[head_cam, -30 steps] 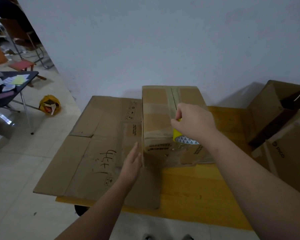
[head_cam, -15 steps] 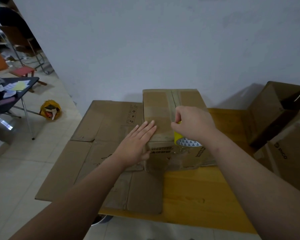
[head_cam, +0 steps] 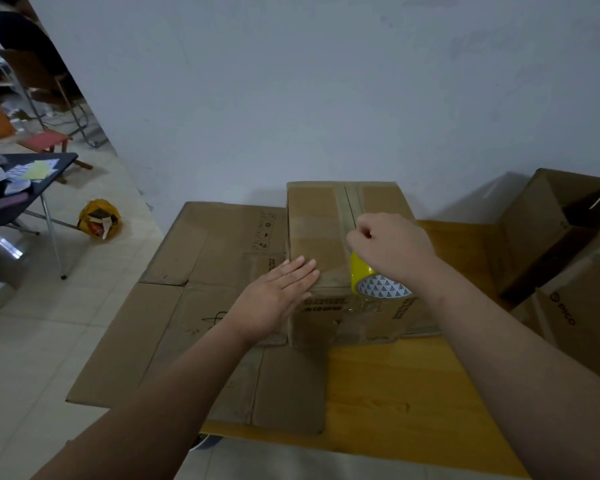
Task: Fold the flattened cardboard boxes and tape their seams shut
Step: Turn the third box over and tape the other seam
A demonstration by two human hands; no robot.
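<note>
Pale wall behind a yellow wooden table point(head_cam: 395, 393), head view. Folded box point(head_cam: 319, 220) stands mid-table near the wall, its left part resting on a flattened cardboard sheet point(head_cam: 194, 306) that overhangs the table's left edge. Left grip point(head_cam: 274, 299): fingers straight, palm down, laid on the box's near-left top edge, holding nothing. Right grip point(head_cam: 392, 247): fingers curled, closed over the yellow tape roll point(head_cam: 378, 285) at the near end of the top centre seam point(head_cam: 352, 206); exact finger placement on the roll is hidden. Clear tape appears to run from the roll down the front face. Handling (est.): box is prob. empty corrugated board, i.e. light & apt to slide or skew w/ any tape pull. Steady it flat-handed near an edge or corner, where the walls give stiffness; mid-flap areas likely sag under pressure. Tape film is thin, sticky and wrinkles easily, so hold the roll by rim/core & keep it taut. Open boxes point(head_cam: 541, 230) sit at right.
</note>
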